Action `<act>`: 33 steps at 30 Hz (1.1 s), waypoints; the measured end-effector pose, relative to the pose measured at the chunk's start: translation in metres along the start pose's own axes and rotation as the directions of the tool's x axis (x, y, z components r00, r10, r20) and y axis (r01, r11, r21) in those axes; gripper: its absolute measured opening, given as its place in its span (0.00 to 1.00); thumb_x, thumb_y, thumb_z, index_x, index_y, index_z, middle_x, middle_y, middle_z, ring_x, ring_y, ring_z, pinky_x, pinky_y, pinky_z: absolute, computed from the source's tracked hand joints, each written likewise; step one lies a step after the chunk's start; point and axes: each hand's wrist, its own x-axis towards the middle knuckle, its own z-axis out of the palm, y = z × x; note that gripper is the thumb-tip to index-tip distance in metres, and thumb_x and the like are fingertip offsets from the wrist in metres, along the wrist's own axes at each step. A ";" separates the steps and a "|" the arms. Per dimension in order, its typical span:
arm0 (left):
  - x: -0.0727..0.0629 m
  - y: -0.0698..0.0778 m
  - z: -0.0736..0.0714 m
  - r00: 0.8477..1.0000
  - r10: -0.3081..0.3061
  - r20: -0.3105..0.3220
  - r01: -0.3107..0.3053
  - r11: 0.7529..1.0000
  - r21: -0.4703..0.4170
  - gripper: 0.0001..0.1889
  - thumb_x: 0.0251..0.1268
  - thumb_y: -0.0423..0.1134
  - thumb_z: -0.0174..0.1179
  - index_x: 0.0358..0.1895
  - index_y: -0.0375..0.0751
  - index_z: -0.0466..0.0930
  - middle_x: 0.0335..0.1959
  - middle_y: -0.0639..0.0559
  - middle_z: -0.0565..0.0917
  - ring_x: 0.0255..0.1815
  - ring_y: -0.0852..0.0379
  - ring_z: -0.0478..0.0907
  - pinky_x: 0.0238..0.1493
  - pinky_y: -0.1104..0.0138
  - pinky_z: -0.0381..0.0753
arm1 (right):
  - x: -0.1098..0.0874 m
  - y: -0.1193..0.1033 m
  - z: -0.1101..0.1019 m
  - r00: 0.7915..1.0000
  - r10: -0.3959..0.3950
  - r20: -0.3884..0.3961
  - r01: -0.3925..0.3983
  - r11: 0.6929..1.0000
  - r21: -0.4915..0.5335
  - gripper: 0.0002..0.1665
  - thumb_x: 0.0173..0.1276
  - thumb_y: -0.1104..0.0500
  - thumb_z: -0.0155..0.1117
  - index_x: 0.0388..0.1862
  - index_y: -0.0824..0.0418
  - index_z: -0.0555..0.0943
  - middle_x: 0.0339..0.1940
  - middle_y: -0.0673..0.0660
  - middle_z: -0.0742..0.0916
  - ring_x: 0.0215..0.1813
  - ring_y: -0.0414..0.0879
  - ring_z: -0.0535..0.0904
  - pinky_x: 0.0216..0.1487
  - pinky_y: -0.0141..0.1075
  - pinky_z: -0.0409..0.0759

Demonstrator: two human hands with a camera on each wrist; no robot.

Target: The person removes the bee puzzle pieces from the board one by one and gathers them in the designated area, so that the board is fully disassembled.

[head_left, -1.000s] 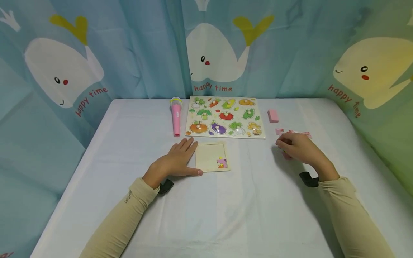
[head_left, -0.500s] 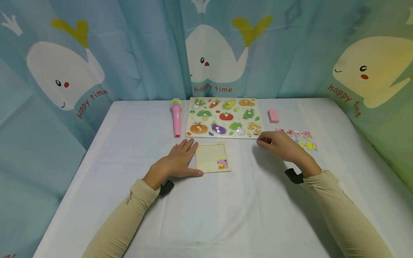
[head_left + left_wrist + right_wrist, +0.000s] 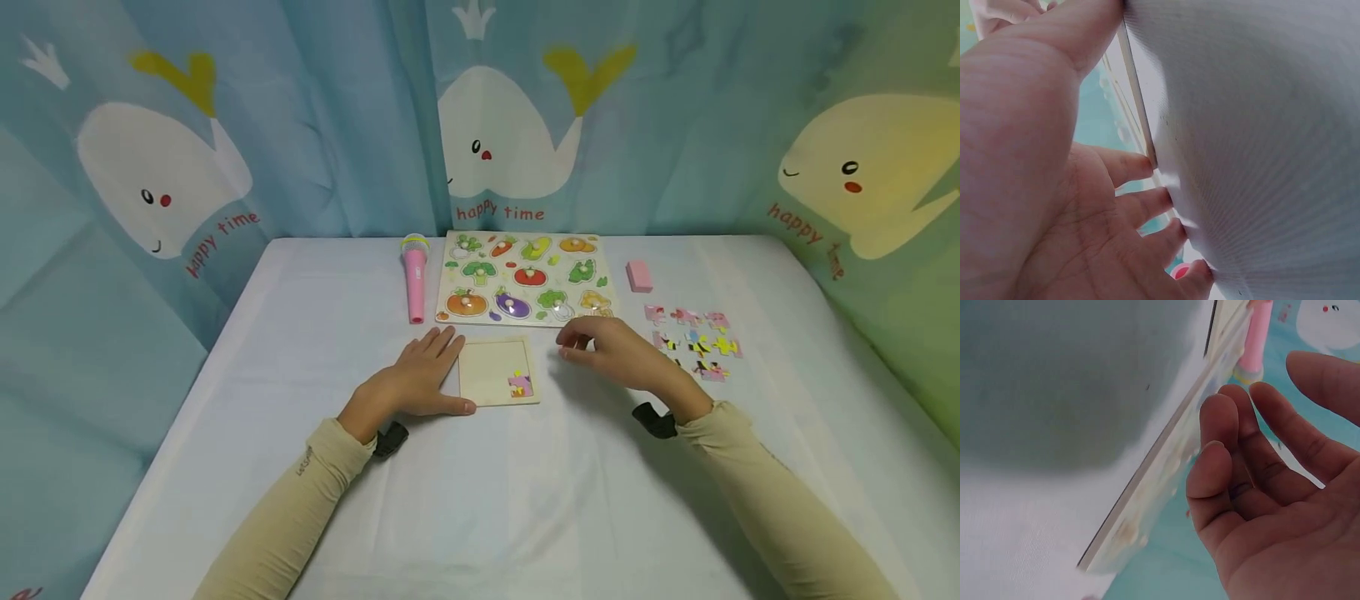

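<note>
My left hand (image 3: pixel 415 382) lies spread at the left side of a small square wooden puzzle tray (image 3: pixel 487 367), thumb at its near left corner. In the left wrist view its fingertips touch the cloth along the tray's edge. One pink and yellow jigsaw piece (image 3: pixel 520 384) sits in the tray's near right corner. To the right of the tray, my right hand (image 3: pixel 618 354) hovers above the table with fingers loosely bent. The right wrist view shows thumb and index finger apart, nothing between them. Several pink and yellow jigsaw pieces (image 3: pixel 699 343) lie right of that hand, one partly hidden by it.
A vegetable peg puzzle board (image 3: pixel 528 287) lies behind the tray, its near right corner overlapped by my right hand. Left of it is a pink toy microphone (image 3: pixel 416 283). A pink block (image 3: pixel 639 277) stands to its right. A whale-print curtain (image 3: pixel 360 125) hangs behind the table.
My right hand has moved left from over the loose jigsaw pieces to near the tray, uncovering most of them. The left hand has stayed at the tray.
</note>
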 end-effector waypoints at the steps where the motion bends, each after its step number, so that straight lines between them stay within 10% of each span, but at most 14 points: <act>1: 0.000 0.000 0.000 1.000 0.002 0.001 -0.002 1.000 0.001 0.60 0.70 0.66 0.67 0.88 0.36 0.42 0.89 0.38 0.40 0.89 0.40 0.32 0.84 0.44 0.39 | 0.000 -0.001 0.003 1.000 -0.012 0.004 0.012 1.000 0.004 0.05 0.75 0.66 0.71 0.46 0.66 0.87 0.38 0.51 0.87 0.43 0.48 0.80 0.47 0.47 0.79; 16: 0.000 0.002 0.001 1.000 -0.006 -0.003 0.006 1.000 0.001 0.60 0.70 0.66 0.67 0.88 0.36 0.43 0.89 0.39 0.40 0.89 0.40 0.33 0.85 0.44 0.39 | 0.011 -0.017 0.028 0.990 -0.108 0.094 0.107 0.994 0.020 0.09 0.70 0.66 0.74 0.47 0.66 0.88 0.41 0.53 0.86 0.44 0.50 0.80 0.49 0.47 0.82; 33: 0.000 0.001 0.001 1.000 -0.001 -0.008 0.001 1.000 0.008 0.60 0.69 0.66 0.68 0.88 0.36 0.43 0.89 0.38 0.41 0.89 0.39 0.34 0.84 0.43 0.40 | 0.019 -0.025 0.047 0.982 0.002 0.190 -0.008 1.000 0.028 0.12 0.67 0.64 0.77 0.44 0.65 0.83 0.42 0.56 0.78 0.41 0.46 0.75 0.43 0.38 0.77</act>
